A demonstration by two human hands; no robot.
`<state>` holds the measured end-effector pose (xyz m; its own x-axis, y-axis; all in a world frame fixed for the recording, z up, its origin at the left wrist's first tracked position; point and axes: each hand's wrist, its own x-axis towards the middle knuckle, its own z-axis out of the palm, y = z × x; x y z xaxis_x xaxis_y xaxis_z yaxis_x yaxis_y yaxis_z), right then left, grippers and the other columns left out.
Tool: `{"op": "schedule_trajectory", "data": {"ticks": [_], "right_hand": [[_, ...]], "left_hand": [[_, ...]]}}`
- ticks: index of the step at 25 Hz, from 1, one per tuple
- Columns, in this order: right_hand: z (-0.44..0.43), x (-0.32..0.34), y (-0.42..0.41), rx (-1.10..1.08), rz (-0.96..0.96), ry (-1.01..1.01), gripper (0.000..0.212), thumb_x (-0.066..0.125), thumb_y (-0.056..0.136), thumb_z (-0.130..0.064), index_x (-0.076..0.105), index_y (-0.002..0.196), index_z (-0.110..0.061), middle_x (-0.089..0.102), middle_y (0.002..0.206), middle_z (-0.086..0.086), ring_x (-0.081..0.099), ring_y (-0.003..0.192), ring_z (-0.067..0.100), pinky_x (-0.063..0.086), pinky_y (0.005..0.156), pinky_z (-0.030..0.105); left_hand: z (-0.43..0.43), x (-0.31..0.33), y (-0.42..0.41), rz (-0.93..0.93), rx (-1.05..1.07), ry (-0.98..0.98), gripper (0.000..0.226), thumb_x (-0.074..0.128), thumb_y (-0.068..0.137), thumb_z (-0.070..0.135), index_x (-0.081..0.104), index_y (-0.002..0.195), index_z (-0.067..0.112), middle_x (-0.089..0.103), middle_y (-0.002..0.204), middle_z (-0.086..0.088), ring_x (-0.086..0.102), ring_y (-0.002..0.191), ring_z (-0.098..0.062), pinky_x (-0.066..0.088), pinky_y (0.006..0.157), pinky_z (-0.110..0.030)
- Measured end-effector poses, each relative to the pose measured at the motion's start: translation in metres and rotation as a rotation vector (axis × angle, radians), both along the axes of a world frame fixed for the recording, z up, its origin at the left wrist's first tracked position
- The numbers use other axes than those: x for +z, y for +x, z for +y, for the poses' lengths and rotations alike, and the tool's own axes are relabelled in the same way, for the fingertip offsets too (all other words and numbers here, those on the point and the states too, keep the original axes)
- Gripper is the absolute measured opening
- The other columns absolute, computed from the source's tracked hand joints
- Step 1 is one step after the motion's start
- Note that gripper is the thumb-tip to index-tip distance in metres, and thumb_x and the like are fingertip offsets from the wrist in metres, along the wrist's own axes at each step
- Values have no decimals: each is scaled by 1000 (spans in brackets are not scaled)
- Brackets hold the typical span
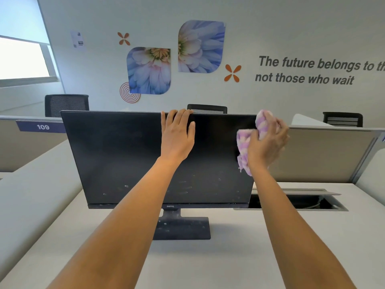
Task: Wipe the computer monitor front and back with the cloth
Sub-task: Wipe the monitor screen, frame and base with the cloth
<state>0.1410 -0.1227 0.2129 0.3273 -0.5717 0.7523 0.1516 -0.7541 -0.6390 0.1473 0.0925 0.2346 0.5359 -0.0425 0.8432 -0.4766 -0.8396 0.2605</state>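
You cannot see the back of the monitor (116, 155); only its dark front faces you, and your left forearm crosses the lower middle of the screen. The fingertips of your left hand (177, 138) pass over the monitor's top edge and are lost behind it. Your right hand (268, 142) is slightly blurred and covers much of the cloth (244, 147), so how the cloth is folded is hard to tell. The wall lettering above and right of the monitor is cut off at the frame edge.

Your left hand grips the monitor's top edge a little right of its middle, fingers hooked over the top, thumb lying on the front. Your right hand is curled round the bunched purple-and-white cloth at the monitor's right edge, near the top. Part of the cloth lies against the screen's right margin; part sticks up above the hand beside the top right corner.

The monitor stands upright on a black stand (181, 226) on a pale desk (229, 257); pale specks dot the lower screen and the stand's base. Just right of the monitor an open cable hatch (291, 202) is sunk in the desk. Behind the monitor runs a low partition (312, 155), with a "109" label (42, 127) at the monitor's left. Black chairs (66, 105) show beyond the monitor's top edge; flower pictures (149, 70) hang on the wall above it, and a window (23, 57) lies far up to its left.
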Motion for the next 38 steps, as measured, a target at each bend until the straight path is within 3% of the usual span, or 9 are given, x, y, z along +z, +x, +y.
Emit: {"op": "schedule_trajectory", "data": {"ticks": [2, 7, 11, 15, 20, 25, 32, 35, 38], "right_hand": [[14, 27, -2, -33, 48, -58, 50, 59, 82, -17, 53, 128, -34, 45, 135, 4, 45, 113, 28, 44, 81, 40], [67, 33, -3, -49, 189, -747, 43, 63, 81, -25, 54, 123, -26, 51, 128, 5, 50, 102, 32, 44, 73, 43], [54, 37, 0, -62, 189, -842, 41, 66, 80, -30, 58, 119, -26, 55, 123, 3, 53, 98, 30, 46, 71, 42], [6, 39, -4, -95, 284, -529, 36, 60, 82, -27, 59, 118, -26, 52, 123, 2, 49, 100, 32, 42, 75, 41], [-21, 28, -4, 8, 141, -142, 45, 59, 84, -27, 54, 129, -31, 49, 130, -1, 48, 107, 25, 46, 76, 34], [-20, -5, 0, 183, 70, 236, 51, 59, 85, -27, 48, 135, -28, 53, 131, -2, 51, 116, 20, 38, 87, 24], [-19, -127, -12, 177, 444, 470, 40, 54, 90, -47, 54, 123, -23, 62, 115, 4, 61, 99, 23, 52, 86, 36], [-4, -108, -6, 93, 337, 511, 38, 55, 91, -40, 54, 124, -23, 59, 121, 6, 58, 104, 24, 49, 86, 33], [10, -44, 1, 94, 53, 493, 45, 62, 86, -24, 52, 130, -24, 50, 128, 5, 52, 111, 23, 44, 87, 31]], "left_hand": [[0, 0, 0, -7, -4, -11, 32, 41, 95, 25, 51, 125, 16, 54, 125, 1, 41, 122, -20, 4, 117, -41], [1, 0, 0, -10, -13, -27, 32, 42, 94, 22, 53, 124, 16, 55, 123, 1, 42, 121, -20, 6, 117, -42], [2, 0, -1, -12, -26, -19, 33, 42, 95, 21, 52, 125, 16, 55, 124, 1, 42, 123, -19, 6, 117, -40], [2, 1, 0, -7, -55, -47, 32, 43, 95, 20, 53, 125, 17, 54, 125, 0, 41, 124, -18, 3, 117, -36], [-1, 0, 2, -20, -59, -68, 30, 44, 95, 21, 54, 124, 17, 55, 124, 0, 41, 124, -18, 1, 117, -35], [0, -1, 3, -19, -55, -73, 30, 44, 95, 22, 54, 123, 17, 55, 125, 0, 41, 124, -19, 2, 117, -35], [-1, -2, 2, -32, -48, -59, 30, 46, 94, 21, 53, 123, 17, 55, 124, 0, 41, 123, -19, 3, 117, -38], [3, -2, 1, -26, -50, -58, 31, 45, 94, 21, 53, 124, 17, 55, 125, 0, 40, 124, -19, 3, 117, -39], [3, -1, 0, -18, -55, -54, 31, 45, 95, 21, 52, 124, 17, 54, 126, 0, 40, 124, -19, 4, 118, -39]]}}
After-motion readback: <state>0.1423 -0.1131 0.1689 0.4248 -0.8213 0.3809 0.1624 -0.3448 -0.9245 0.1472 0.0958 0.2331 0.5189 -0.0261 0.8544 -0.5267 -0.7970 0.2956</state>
